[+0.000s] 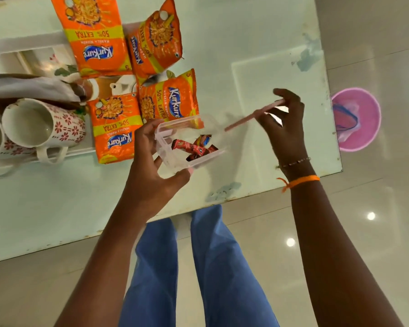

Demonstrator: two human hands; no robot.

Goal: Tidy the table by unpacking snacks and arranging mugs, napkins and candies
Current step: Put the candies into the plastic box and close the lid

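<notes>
A clear candy box (175,147) is gripped in the left hand (151,171) above the table's (257,43) near edge, red candies (194,149) inside; its pink lid (253,115) is pinched by the right hand (286,123) just beside

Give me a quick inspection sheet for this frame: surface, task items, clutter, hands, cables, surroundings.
Surface: pale glass table, chipped edges, stained patches.
Job's things: four orange snack packets; floral mugs on their sides on a white tray; clear container holding red-wrapped candies, lid off.
Clutter: crumpled white bag above the mugs.
Hands: left hand holds the container; right hand holds its pink lid.
Cables: nothing seen.
Surroundings: glossy tiled floor; pink basin beside the table.
</notes>
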